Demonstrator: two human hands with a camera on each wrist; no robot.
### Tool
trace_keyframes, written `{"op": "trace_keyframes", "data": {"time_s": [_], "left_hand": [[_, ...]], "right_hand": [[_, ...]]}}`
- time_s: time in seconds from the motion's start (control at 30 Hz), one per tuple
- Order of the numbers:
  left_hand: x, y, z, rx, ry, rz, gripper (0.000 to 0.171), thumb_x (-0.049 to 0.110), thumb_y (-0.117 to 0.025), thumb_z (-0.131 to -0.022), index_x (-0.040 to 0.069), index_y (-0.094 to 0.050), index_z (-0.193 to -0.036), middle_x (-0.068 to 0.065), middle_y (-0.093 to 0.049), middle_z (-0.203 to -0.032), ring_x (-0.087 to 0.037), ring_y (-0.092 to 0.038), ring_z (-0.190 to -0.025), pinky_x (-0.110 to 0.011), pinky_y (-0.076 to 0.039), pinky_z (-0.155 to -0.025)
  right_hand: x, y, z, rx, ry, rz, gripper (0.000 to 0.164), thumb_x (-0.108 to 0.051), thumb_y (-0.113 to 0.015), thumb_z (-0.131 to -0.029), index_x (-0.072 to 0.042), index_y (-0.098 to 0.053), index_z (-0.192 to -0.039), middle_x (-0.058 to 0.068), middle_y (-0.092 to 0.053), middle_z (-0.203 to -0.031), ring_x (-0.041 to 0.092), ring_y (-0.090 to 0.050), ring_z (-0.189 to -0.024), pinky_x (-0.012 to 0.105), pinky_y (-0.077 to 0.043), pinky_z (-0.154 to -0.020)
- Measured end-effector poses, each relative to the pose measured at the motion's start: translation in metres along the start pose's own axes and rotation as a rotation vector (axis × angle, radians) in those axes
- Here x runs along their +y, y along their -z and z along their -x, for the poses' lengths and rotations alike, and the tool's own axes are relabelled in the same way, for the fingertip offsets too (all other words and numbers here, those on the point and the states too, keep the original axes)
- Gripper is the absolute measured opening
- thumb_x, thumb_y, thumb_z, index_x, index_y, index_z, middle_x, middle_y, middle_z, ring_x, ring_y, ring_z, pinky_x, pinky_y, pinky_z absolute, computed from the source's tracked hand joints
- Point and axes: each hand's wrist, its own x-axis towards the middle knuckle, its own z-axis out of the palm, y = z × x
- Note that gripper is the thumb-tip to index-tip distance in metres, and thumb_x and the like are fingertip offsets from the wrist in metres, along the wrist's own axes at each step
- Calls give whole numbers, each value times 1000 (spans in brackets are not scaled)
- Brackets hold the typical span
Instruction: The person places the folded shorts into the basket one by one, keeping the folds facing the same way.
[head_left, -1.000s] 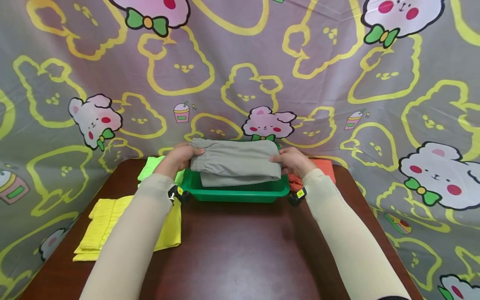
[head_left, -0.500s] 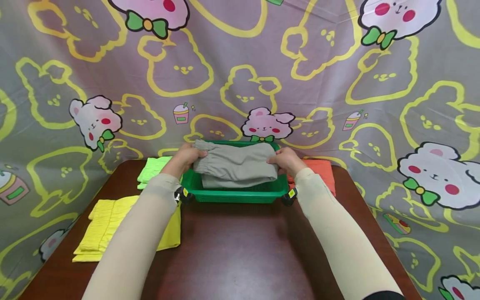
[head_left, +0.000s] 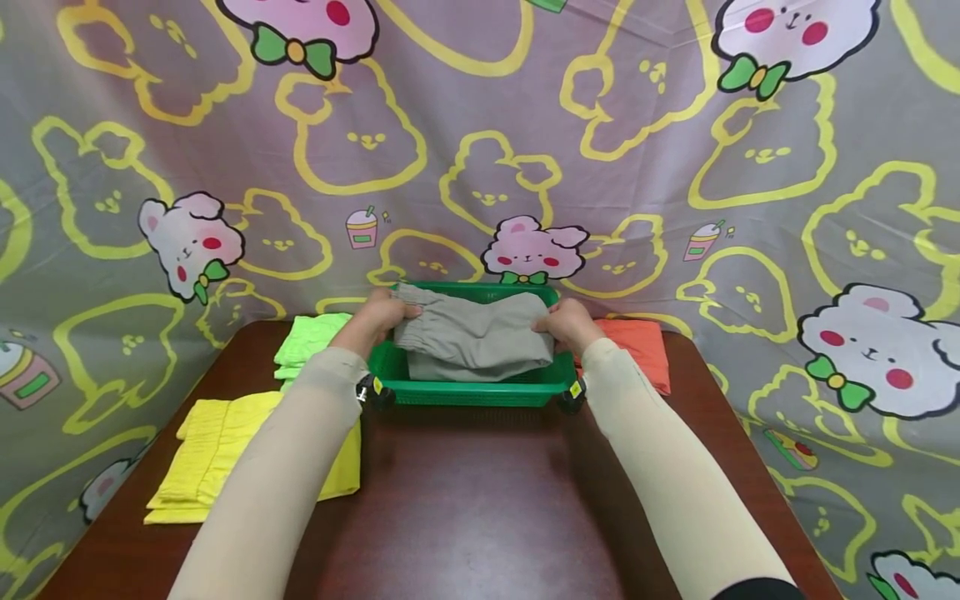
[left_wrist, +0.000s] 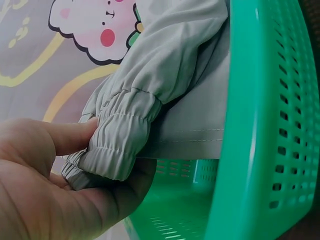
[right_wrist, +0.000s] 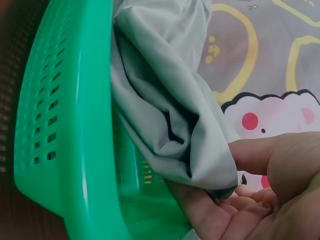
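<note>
Folded grey shorts with a gathered elastic waistband (head_left: 476, 333) hang partly inside a green plastic basket (head_left: 472, 393) at the back of the table. My left hand (head_left: 384, 317) pinches the waistband end, thumb on top and fingers underneath, as the left wrist view shows on the elastic waistband (left_wrist: 120, 130). At the other end, my right hand (head_left: 570, 323) pinches the folded edge between thumb and fingers; the right wrist view shows the layered grey cloth (right_wrist: 170, 100) sagging beside the basket wall (right_wrist: 75, 115). The basket's floor shows below the cloth in both wrist views.
Folded yellow shorts (head_left: 217, 450) lie at the table's left, partly behind my left sleeve. Bright green folded cloth (head_left: 307, 342) sits left of the basket, orange folded cloth (head_left: 637, 346) right of it. A patterned curtain (head_left: 480, 108) rises behind the brown table (head_left: 480, 500).
Both hands have lowered the grey shorts slightly into the basket and come a little closer together. The cloth now sags more in the middle, and more of the basket's back rim shows.
</note>
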Motion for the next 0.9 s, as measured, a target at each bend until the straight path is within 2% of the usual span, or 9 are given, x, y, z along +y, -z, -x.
{"op": "trace_keyframes", "data": {"time_s": [0.1,0.2,0.33,0.47,0.67,0.8,0.9], "left_hand": [[-2,-1,-1,-9,23,-25,85,16,-66,-100,-3,-11,-162,-22,-18,-167,-39,-20,-153,-52,-21,-125],[-3,-3,-1,-18,32,-22,88,15,-65,-100,-1,-6,-163,-21,-9,-169,-40,-14,-155,-54,-19,-125],[-3,-8,-4,-16,22,-16,86,12,-65,-100,-3,-8,-162,-22,-10,-168,-41,-15,-155,-54,-21,-124],[-3,-11,-5,-15,17,-38,85,13,-64,-100,-3,-8,-162,-22,-10,-169,-41,-15,-155,-55,-21,-124],[-4,-15,-4,-42,38,-73,88,20,-63,-102,3,-2,-164,-19,-6,-171,-40,-9,-156,-58,-18,-124],[-7,-16,-6,-36,42,-93,88,21,-62,-103,3,-1,-164,-20,-5,-171,-41,-10,-156,-59,-19,-123],[-11,-16,-11,-28,48,-108,87,21,-61,-103,2,-2,-164,-20,-8,-170,-42,-13,-155,-59,-21,-122]], "right_hand": [[-1,-4,0,23,24,45,23,-10,-73,-94,-2,-55,-104,14,-55,-118,28,-60,-103,49,-60,-87],[-4,-7,1,44,34,108,21,-11,-74,-93,-3,-56,-101,13,-56,-113,26,-60,-98,47,-61,-82],[-6,-8,2,64,41,179,19,-13,-75,-92,-6,-57,-92,10,-57,-101,23,-59,-86,38,-61,-69],[-5,-11,1,81,55,229,29,-14,-75,-92,-10,-50,-76,7,-51,-84,21,-56,-73,33,-57,-60],[-1,-17,-1,129,93,279,28,-13,-74,-89,-10,-52,-70,8,-54,-80,23,-57,-70,31,-53,-53],[-2,-21,-2,151,129,343,36,-10,-71,-87,-12,-43,-64,2,-39,-65,21,-47,-62,30,-43,-51],[-3,-24,-3,158,141,383,41,-8,-70,-86,-13,-38,-62,-1,-27,-61,20,-38,-60,31,-37,-53]]}}
